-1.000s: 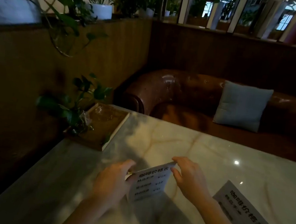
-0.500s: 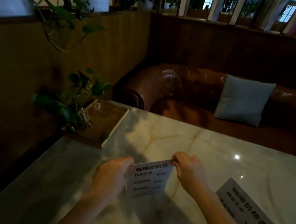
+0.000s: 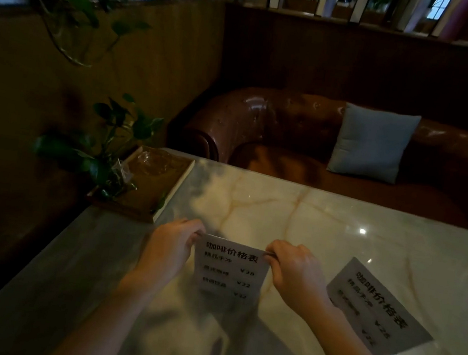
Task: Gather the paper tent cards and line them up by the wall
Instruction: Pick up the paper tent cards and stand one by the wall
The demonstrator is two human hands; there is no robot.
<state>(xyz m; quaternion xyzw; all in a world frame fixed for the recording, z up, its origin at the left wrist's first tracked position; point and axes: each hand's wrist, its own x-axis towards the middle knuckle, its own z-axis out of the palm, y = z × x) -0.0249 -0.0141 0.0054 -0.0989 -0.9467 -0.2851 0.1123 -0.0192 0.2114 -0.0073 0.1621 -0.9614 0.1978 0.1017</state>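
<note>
Paper is what both hands are dealing with here: a white tent card (image 3: 231,269) printed with a price list, pinched at the two ends of its top fold. The left hand (image 3: 168,250) has its fingers (image 3: 190,228) closed on the upper left corner, and the right hand (image 3: 294,273) is closed on the upper right corner. The card stands upright near the middle of the marble counter (image 3: 281,213), its printed face toward the camera; whether its bottom edge touches the stone I cannot tell. A second tent card (image 3: 379,309) sits off to the right, apart from both hands, angled away.

Such a card is likely very light and only as stiff as its crease allows. Squeezing the faces would probably flatten or dent it, so the ridge at the fold, as now, looks the safest hold. The polished stone seems slick, so a set-down card may skid at a nudge.

The wood-panelled wall (image 3: 59,94) runs along the counter's left edge, where a wooden tray (image 3: 150,193) with a small plant (image 3: 106,142) already stands; the cards would need lining up clear of it.
</note>
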